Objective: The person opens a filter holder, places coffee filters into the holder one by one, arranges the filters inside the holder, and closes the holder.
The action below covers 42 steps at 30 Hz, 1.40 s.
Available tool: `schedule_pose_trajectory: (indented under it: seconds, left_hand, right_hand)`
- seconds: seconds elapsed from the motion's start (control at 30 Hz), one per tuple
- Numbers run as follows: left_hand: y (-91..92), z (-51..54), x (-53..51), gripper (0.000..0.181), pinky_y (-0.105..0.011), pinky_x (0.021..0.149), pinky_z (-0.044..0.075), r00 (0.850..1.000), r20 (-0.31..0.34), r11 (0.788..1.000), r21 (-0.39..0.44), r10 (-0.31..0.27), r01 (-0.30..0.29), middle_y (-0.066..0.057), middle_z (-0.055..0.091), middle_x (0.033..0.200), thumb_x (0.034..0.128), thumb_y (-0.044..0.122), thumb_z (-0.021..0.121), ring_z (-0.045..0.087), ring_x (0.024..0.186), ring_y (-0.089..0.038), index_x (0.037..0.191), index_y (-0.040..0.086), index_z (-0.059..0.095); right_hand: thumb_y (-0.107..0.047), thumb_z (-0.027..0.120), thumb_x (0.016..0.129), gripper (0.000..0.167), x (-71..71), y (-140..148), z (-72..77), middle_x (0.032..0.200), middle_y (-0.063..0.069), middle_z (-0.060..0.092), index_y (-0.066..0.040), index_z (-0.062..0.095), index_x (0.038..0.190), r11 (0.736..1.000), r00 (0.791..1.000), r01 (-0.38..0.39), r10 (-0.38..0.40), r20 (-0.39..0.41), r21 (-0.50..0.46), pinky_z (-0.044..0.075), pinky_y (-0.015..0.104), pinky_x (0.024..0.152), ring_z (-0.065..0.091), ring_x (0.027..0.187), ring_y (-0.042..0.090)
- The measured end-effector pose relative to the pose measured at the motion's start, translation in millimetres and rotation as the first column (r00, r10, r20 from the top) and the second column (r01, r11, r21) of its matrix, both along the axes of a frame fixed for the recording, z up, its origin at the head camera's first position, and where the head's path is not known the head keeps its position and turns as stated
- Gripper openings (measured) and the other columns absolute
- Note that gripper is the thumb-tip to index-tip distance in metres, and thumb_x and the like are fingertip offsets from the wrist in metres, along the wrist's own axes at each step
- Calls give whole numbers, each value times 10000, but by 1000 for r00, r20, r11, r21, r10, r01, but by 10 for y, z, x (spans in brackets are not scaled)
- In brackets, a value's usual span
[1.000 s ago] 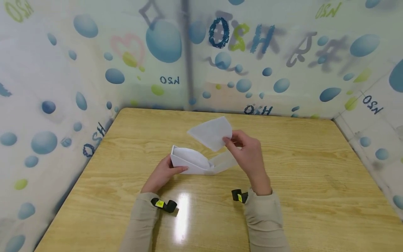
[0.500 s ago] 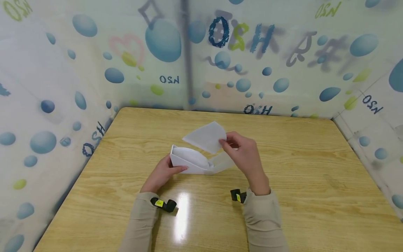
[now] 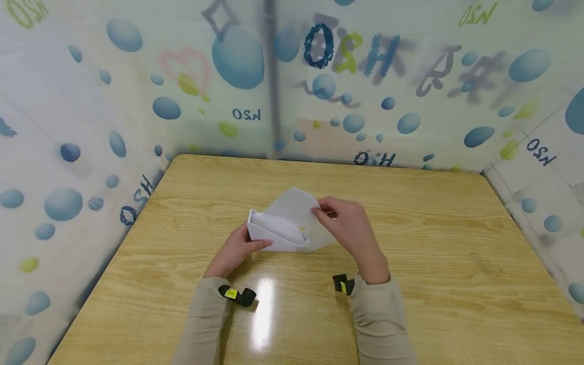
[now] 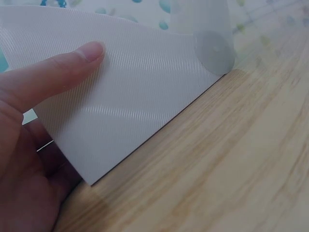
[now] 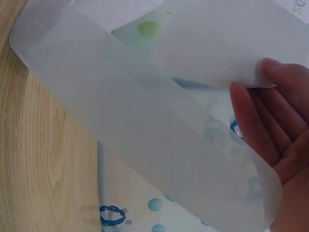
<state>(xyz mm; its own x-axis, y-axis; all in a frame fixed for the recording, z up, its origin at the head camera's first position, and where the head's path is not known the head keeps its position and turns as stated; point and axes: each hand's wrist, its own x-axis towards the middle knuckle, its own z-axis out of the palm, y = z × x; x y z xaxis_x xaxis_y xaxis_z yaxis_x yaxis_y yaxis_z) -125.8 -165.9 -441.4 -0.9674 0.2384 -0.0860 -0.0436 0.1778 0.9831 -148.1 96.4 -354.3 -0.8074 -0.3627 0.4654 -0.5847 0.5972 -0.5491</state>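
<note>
A white wedge-shaped holder [image 3: 274, 241] with a ribbed front stands on the table, its slanted top uncovered. My left hand [image 3: 233, 254] grips its left end, thumb [image 4: 91, 50] on the ribbed face and fingers behind. From the holder's low right end a translucent flap [image 5: 169, 140] sticks out to the right. My right hand [image 3: 353, 228] pinches the right edge of a white fan-shaped coffee filter [image 3: 292, 204] between thumb and fingers. The coffee filter's lower left part overlaps the holder's top in the head view; whether it reaches inside, I cannot tell. More white paper [image 3: 274, 223] lies in the holder.
The wooden table [image 3: 438, 263] extends around both hands. A curtain [image 3: 292, 91] printed with blue and green drops hangs behind it and along the sides. Each wrist carries a black camera band, the left one [image 3: 238, 295] near the tabletop.
My right hand has moved left and down, bringing the coffee filter from above the holder to where it overlaps the holder's top. My left hand and the holder have stayed in place.
</note>
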Motion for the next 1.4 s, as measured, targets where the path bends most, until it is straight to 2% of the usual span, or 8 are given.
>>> schedule_pose_trajectory:
  seconds: [0.2,0.47,0.77,1.13,1.4]
  left_hand:
    - [7,7,0,470,-354,840,409,1000,6,1000,7,6,-6,-56,563,1112,763,209,717,517,999,-203,1181,158,508]
    - [8,16,1,467,-351,843,409,1000,9,1000,12,3,-3,-59,562,1107,759,219,720,519,1000,-203,1168,147,506]
    - [13,32,6,475,-355,852,404,1000,23,1000,9,7,-8,-55,560,1122,760,218,719,516,1014,-200,1177,146,503]
    - [9,29,8,493,-357,854,409,999,32,1000,3,14,-14,-47,554,1133,762,224,717,514,1020,-200,1195,156,493]
    - [10,10,0,504,-364,852,408,1000,21,1000,16,10,-10,-64,557,1125,762,222,717,521,1014,-211,1204,149,487]
  right_hand:
    - [-208,635,838,92,8,-20,8,781,-38,655,-136,674,879,997,999,35,-33,-36,69,478,220,610,587,670,46]
    - [-214,633,839,96,24,-57,27,787,-48,657,-141,680,880,992,998,36,-29,-62,118,467,211,597,579,665,42]
    - [-224,632,839,100,62,-134,45,768,-55,645,-143,680,876,983,999,52,-48,-24,179,457,200,572,563,642,43]
    - [-229,627,843,109,76,-239,14,749,-62,636,-139,676,879,973,1000,23,-20,-16,228,430,183,545,528,603,15]
    - [-207,638,836,69,81,-299,-12,734,-65,632,-146,667,850,976,1000,-1,1,2,217,430,182,549,533,602,14]
